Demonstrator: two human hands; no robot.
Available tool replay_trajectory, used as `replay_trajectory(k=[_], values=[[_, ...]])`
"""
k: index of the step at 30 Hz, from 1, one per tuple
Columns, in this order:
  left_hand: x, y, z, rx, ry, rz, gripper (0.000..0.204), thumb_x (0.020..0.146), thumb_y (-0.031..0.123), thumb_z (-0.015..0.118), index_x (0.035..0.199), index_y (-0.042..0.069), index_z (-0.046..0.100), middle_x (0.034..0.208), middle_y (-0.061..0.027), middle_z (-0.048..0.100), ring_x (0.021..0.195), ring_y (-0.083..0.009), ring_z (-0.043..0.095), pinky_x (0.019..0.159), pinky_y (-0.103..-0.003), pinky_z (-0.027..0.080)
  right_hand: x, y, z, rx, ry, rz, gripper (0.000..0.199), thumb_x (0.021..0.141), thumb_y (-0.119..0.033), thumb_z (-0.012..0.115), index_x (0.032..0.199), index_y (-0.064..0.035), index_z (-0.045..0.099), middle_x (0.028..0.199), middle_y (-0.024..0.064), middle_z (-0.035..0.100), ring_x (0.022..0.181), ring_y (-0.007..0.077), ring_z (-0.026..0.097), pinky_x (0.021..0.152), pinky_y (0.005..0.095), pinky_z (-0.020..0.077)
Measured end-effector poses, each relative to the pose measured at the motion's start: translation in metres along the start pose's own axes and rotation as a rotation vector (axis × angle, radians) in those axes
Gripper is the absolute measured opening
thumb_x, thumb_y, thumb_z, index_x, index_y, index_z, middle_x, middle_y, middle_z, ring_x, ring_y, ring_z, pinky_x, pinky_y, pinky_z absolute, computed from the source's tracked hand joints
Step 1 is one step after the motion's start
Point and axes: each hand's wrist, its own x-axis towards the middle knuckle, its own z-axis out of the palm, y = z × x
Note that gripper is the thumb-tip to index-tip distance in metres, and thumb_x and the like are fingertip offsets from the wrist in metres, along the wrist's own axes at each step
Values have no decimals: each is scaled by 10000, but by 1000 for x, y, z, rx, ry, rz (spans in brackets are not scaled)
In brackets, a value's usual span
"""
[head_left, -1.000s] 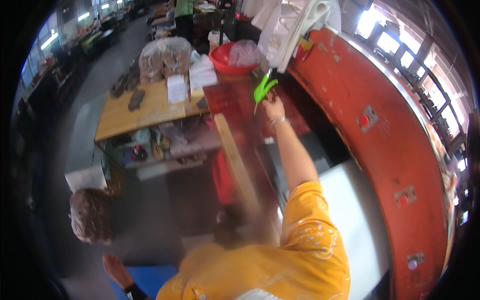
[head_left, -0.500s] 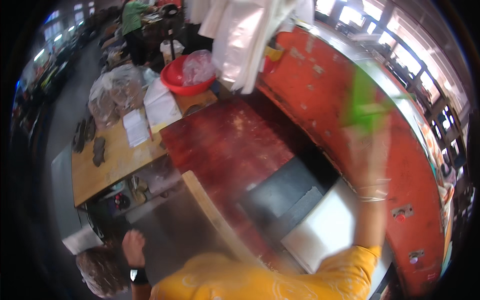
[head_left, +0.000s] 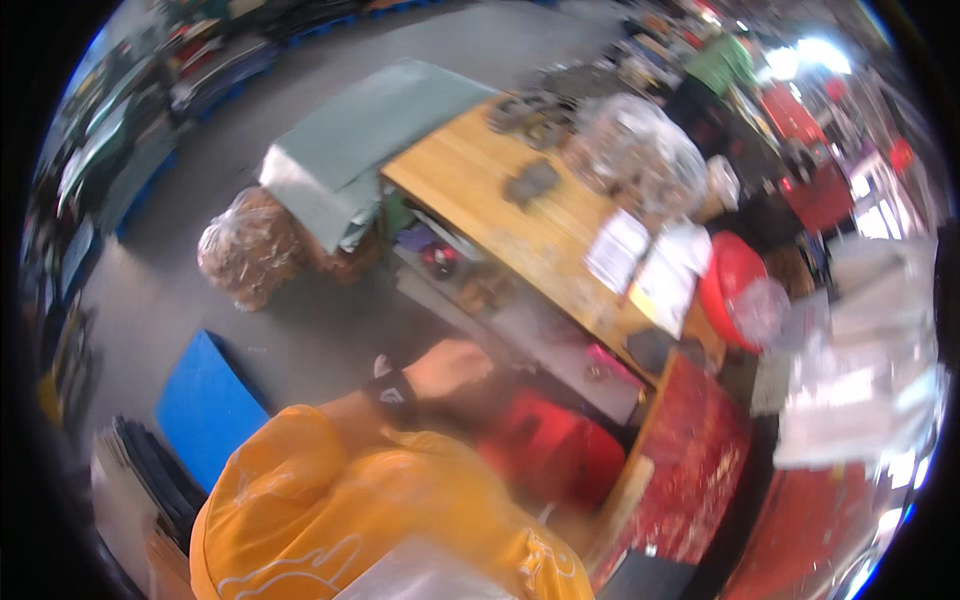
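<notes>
My left hand [head_left: 455, 368] reaches out from a yellow sleeve, with a dark band on its wrist. It hangs in front of the wooden table's open shelf, its fingers smeared by motion. Beside it, lower down, is a blurred red object [head_left: 560, 455] whose kind I cannot make out. A skin-coloured blur next to my sleeve, below the red object, seems to be part of my right arm [head_left: 572, 527]; its fingers do not show. A pale plastic sheet [head_left: 425, 575] lies across the bottom edge, in front of my yellow shirt.
The wooden table [head_left: 450, 165] bears dark gloves [head_left: 532, 182], papers [head_left: 617, 250] and a bulging clear bag [head_left: 640, 155]. A red basin [head_left: 735, 285] sits at its end. Plastic bags [head_left: 860, 350] hang right. A blue board [head_left: 210, 400] stands left. A person in green [head_left: 720, 65] is far off.
My view has swung left, bringing the table nearer the middle. My left hand has come forward. The bright green thing that was in my raised right hand is out of sight.
</notes>
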Motion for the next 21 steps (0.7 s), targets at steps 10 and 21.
replay_trajectory(k=[10, 21], values=[[-242, -5, -279, -60, 1554, -193, 234, 906, 257, 556, 901, 30, 614, 750, 11, 554, 678, -69, 487, 590, -212, 399, 54, -721, 406, 1795, -1601, -59, 416, 921, -189, 506, 1274, 20, 435, 1144, 154, 577, 1033, 246, 575, 899, 353, 456], [-192, -31, -212, -296, 2565, -328, 192, 909, 262, 493, 769, 131, 501, 638, 52, 435, 579, -49, 415, 526, -199, 326, -214, -1123, 873, 1346, -2091, 835, 421, 862, -251, 575, 1197, -14, 484, 1266, 128, 457, 1111, 285, 458, 875, 424, 440]])
